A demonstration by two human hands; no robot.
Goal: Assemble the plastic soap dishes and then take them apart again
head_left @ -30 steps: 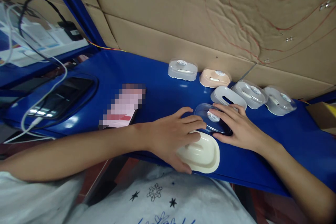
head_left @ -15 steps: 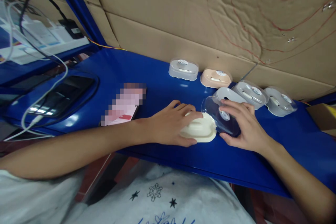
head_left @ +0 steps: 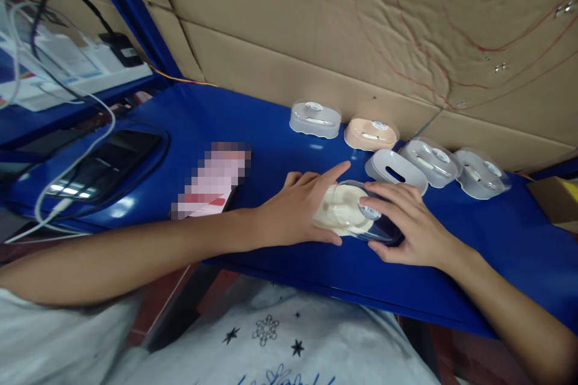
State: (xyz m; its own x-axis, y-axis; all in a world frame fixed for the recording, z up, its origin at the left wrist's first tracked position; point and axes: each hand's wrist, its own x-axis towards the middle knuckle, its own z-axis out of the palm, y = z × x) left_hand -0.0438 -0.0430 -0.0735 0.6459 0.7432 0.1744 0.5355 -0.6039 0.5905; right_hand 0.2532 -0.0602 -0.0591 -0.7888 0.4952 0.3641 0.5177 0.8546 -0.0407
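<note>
A cream oval tray (head_left: 345,207) lies on the blue table below the middle of the view. My left hand (head_left: 300,210) is around its left end, thumb and fingers spread on either side of it. My right hand (head_left: 409,222) grips a clear oval lid (head_left: 383,230) with a round label. The lid overlaps the right part of the tray and looks slightly shifted to the right of it. Just behind my right hand sits a white oval cover (head_left: 392,169) with a dark slot.
Four lidded oval boxes stand along the cardboard wall, among them a grey one (head_left: 315,120) and a peach one (head_left: 371,134). A pink phone (head_left: 212,177) lies left, beyond it a black tablet (head_left: 108,162) with cables. A cardboard box (head_left: 553,201) is at right.
The clear lid has moved left in my right hand, over the cream tray. My left index finger has lifted off the tray and points outward. More of the slotted white cover now shows.
</note>
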